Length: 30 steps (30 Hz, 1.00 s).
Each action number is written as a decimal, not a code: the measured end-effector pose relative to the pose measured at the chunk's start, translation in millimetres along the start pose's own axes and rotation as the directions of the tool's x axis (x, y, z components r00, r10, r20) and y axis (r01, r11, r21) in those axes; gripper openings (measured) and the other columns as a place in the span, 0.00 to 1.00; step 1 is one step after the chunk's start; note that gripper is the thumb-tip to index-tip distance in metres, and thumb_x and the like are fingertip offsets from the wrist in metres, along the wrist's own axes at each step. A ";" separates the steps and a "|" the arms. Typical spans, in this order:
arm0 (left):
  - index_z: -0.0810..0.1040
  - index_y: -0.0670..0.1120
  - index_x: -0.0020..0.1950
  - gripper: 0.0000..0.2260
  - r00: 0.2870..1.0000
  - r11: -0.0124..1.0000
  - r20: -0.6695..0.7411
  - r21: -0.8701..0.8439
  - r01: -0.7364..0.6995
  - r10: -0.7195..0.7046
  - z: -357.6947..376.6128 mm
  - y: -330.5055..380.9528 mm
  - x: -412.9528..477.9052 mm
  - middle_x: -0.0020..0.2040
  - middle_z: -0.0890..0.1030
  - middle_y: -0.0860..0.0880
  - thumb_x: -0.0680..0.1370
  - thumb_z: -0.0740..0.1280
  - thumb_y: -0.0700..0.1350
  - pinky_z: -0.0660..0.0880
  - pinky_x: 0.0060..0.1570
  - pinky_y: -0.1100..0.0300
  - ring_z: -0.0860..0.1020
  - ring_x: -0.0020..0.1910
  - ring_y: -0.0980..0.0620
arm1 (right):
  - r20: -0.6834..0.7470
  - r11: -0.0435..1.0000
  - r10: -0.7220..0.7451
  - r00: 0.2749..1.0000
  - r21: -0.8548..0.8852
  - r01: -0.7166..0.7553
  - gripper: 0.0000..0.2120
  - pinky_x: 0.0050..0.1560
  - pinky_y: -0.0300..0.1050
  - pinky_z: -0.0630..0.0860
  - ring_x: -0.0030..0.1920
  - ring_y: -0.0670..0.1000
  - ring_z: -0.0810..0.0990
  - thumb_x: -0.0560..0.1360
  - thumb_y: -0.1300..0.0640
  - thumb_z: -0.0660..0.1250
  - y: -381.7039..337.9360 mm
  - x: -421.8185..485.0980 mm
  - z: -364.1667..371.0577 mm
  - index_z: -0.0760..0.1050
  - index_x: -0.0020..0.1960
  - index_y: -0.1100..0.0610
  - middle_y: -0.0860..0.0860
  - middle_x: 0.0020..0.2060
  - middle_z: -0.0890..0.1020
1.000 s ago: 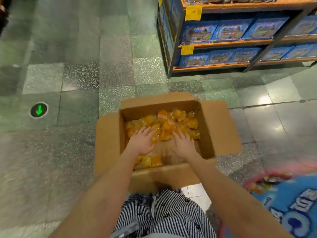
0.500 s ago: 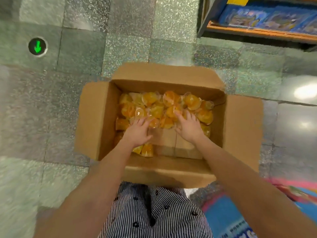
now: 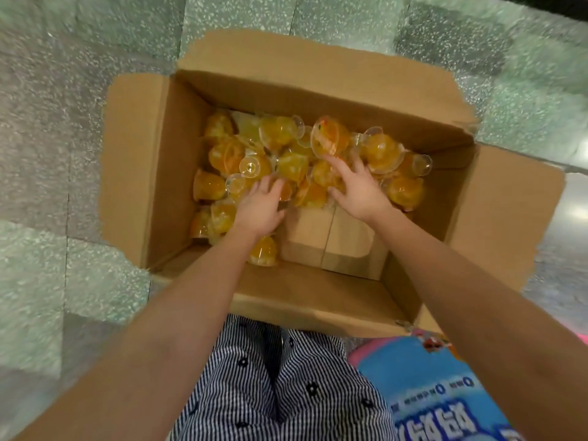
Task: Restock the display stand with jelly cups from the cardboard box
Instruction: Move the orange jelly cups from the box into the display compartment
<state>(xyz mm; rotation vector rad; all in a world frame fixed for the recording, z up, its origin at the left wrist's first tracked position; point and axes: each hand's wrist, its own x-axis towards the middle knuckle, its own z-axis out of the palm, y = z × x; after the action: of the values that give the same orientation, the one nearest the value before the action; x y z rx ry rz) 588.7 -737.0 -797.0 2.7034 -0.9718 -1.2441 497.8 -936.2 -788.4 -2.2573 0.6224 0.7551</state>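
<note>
An open cardboard box (image 3: 165, 154) stands on the tiled floor (image 3: 47, 154), with orange jelly cups (image 3: 327, 141) heaped against its far wall and down its left side. Both hands reach in. The left hand (image 3: 259, 206) and right hand (image 3: 358, 189) rest on the heap, fingers spread, curled round none.

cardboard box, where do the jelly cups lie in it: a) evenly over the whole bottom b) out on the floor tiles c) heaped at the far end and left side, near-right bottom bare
c: the jelly cups heap at the far end and left of the cardboard box, with bare cardboard at near right.
</note>
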 end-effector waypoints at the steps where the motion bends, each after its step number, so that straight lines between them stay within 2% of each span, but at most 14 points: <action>1: 0.60 0.48 0.75 0.27 1.000 1.000 -0.030 -0.002 0.001 -0.001 1.6 -0.1 1.8 0.73 0.64 0.44 0.78 0.66 0.46 0.70 0.65 0.45 0.66 0.70 0.41 | 0.003 1.000 -0.021 1.000 0.015 0.021 0.29 0.74 0.59 0.60 0.77 0.62 0.54 0.80 0.52 0.62 1.8 1.6 0.2 0.52 0.76 0.37 0.58 0.78 0.49; 5: 0.64 0.46 0.70 0.22 0.997 1.000 -0.078 0.017 -0.007 0.008 3.6 2.1 7.9 0.71 0.67 0.43 0.78 0.66 0.45 0.73 0.60 0.45 0.70 0.67 0.40 | 0.004 0.994 -0.050 0.999 0.098 0.049 0.31 0.70 0.60 0.68 0.74 0.61 0.63 0.78 0.55 0.65 5.9 5.1 1.2 0.55 0.73 0.36 0.57 0.76 0.55; 10: 0.65 0.44 0.68 0.21 0.997 1.000 -0.076 -0.004 -0.018 0.018 -2.1 -1.7 3.5 0.69 0.69 0.43 0.78 0.67 0.45 0.75 0.52 0.48 0.75 0.61 0.41 | -0.030 0.989 -0.003 1.000 0.146 0.008 0.31 0.69 0.56 0.69 0.69 0.60 0.67 0.75 0.52 0.70 3.8 -6.8 -0.6 0.60 0.72 0.37 0.57 0.67 0.63; 14: 0.66 0.44 0.63 0.19 0.998 0.995 -0.046 -0.093 -0.043 0.039 -13.4 -5.7 -14.9 0.66 0.71 0.44 0.77 0.69 0.48 0.79 0.49 0.48 0.79 0.53 0.44 | -0.083 0.977 0.076 0.994 0.205 -0.058 0.30 0.69 0.55 0.70 0.68 0.60 0.68 0.75 0.49 0.71 0.1 -29.6 2.1 0.61 0.71 0.36 0.57 0.69 0.62; 18: 0.66 0.47 0.56 0.17 0.995 0.974 -0.091 -0.221 -0.052 0.033 -38.2 2.1 -37.8 0.66 0.70 0.44 0.76 0.71 0.51 0.78 0.50 0.50 0.77 0.54 0.44 | -0.117 0.950 0.164 0.979 0.286 -0.125 0.30 0.68 0.52 0.70 0.66 0.59 0.70 0.74 0.48 0.71 -7.8 -62.3 3.0 0.62 0.72 0.37 0.55 0.67 0.63; 21: 0.64 0.48 0.49 0.17 0.993 0.946 -0.112 -0.318 -0.056 0.021 -60.9 10.2 -54.1 0.60 0.72 0.45 0.75 0.72 0.51 0.70 0.44 0.58 0.74 0.50 0.47 | -0.136 0.933 0.203 0.970 0.329 -0.149 0.30 0.69 0.52 0.70 0.68 0.60 0.69 0.74 0.47 0.71 -17.2 -89.9 -0.2 0.62 0.71 0.37 0.57 0.70 0.60; 24: 0.65 0.47 0.47 0.18 0.990 0.926 -0.125 -0.364 -0.099 0.057 -83.5 17.0 -70.2 0.60 0.72 0.42 0.73 0.73 0.52 0.68 0.45 0.57 0.74 0.54 0.42 | -0.170 0.919 0.220 0.961 0.368 -0.145 0.30 0.68 0.54 0.71 0.68 0.61 0.69 0.74 0.47 0.71 -29.9 -113.6 -4.7 0.62 0.70 0.36 0.58 0.71 0.60; 27: 0.63 0.48 0.43 0.20 0.984 0.918 -0.146 -0.369 -0.148 0.100 -101.7 24.1 -85.0 0.51 0.71 0.48 0.73 0.74 0.52 0.65 0.41 0.58 0.73 0.50 0.45 | -0.204 0.892 0.239 0.949 0.431 -0.132 0.29 0.68 0.55 0.71 0.67 0.60 0.70 0.73 0.46 0.71 -44.1 -133.4 -10.7 0.62 0.70 0.34 0.56 0.70 0.61; 29: 0.64 0.50 0.44 0.19 0.982 0.911 -0.159 -0.380 -0.158 0.104 -113.0 29.5 -94.5 0.49 0.73 0.50 0.71 0.75 0.53 0.70 0.42 0.58 0.74 0.50 0.48 | -0.237 0.879 0.258 0.937 0.460 -0.125 0.29 0.68 0.55 0.70 0.67 0.60 0.69 0.73 0.46 0.71 -54.0 -146.1 -16.1 0.62 0.70 0.34 0.56 0.69 0.62; 30: 0.67 0.50 0.48 0.19 0.983 0.902 -0.156 -0.402 -0.157 0.101 -118.3 31.4 -99.4 0.51 0.74 0.51 0.70 0.75 0.53 0.73 0.47 0.56 0.75 0.51 0.49 | -0.254 0.871 0.273 0.928 0.474 -0.127 0.30 0.68 0.56 0.70 0.67 0.60 0.69 0.73 0.46 0.71 -58.6 -152.6 -19.2 0.62 0.70 0.33 0.56 0.68 0.62</action>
<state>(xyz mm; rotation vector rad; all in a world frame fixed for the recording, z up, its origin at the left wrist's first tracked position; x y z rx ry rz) 604.7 -736.6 -640.2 2.3183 -0.7551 -1.0849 430.0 -877.6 -650.3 -1.9002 1.0825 0.2943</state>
